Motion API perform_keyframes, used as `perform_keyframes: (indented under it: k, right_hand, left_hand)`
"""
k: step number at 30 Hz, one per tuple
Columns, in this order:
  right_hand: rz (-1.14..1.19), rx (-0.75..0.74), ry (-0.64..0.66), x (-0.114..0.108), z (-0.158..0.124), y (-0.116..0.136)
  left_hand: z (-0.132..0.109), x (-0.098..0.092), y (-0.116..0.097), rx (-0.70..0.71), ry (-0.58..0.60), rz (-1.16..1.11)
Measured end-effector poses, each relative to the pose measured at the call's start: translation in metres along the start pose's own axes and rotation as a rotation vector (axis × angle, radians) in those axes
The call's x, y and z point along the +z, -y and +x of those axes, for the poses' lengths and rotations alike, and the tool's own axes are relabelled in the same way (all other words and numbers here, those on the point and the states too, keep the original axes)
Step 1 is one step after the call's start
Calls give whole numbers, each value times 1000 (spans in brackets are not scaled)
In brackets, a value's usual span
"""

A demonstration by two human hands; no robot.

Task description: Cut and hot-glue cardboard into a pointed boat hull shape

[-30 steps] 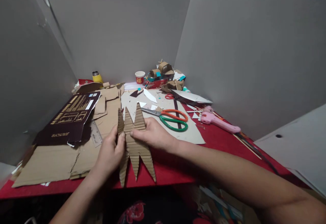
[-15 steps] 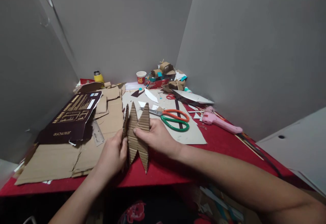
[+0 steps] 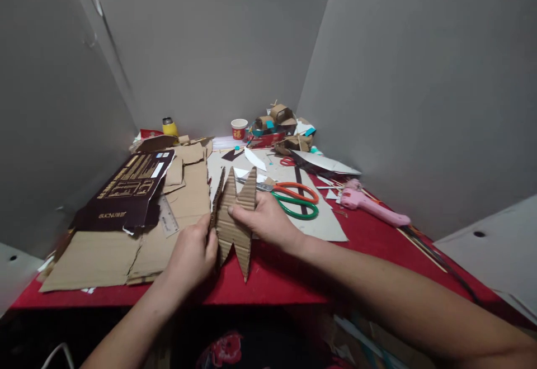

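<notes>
- While the left hand (image 3: pixel 195 249) pinches the narrow left-hand strip, the right hand (image 3: pixel 271 221) grips the broader face of the corrugated cardboard cutout (image 3: pixel 235 223).
- Cutout: raised over the front part of the red tabletop (image 3: pixel 289 282), midway between the hands; pointed tips at top and bottom; left strip seen nearly edge-on. Whether strip and face are joined cannot be told.
- Right fingers: clamped on the cutout, thumb flat across the front, the others mostly hidden behind.
- Left fingers: closed on the strip, thumb toward the broad face.
- Scissors (image 3: pixel 265 187): orange and green handles, lying on the grey sheet (image 3: pixel 327 229) just beyond the right hand.
- Left side: flat cardboard (image 3: pixel 96 257), bearing a clear ruler (image 3: pixel 168 218) and a dark printed panel (image 3: pixel 126 190).
- Right side: pink glue gun (image 3: pixel 375 207), well apart from both hands.
- Rear: red-and-white paper cup (image 3: pixel 239 129).
</notes>
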State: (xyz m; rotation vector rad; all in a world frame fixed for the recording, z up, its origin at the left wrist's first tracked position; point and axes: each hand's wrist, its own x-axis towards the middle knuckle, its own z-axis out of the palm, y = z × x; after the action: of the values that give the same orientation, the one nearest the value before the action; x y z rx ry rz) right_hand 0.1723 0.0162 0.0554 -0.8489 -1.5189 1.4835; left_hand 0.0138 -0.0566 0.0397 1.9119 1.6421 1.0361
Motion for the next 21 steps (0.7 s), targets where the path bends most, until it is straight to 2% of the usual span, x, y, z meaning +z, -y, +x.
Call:
perform_keyframes:
  k: [3, 7, 10, 13, 21]
  right_hand:
    - [2, 19, 37, -4, -1, -3]
    - [-98, 63, -24, -9, -3, -5]
    - [-186, 9, -64, -8, -5, -5]
    - [-173, -8, -73, -6, -7, -3]
    - [-28, -16, 47, -11, 9, -2]
  left_hand:
    - [0, 3, -2, -5, 1, 71]
    - [2, 5, -3, -70, -11, 147]
    - [3, 9, -4, -112, -28, 208]
    - [2, 12, -6, -107, -32, 207]
    - [17, -11, -8, -5, 21, 36]
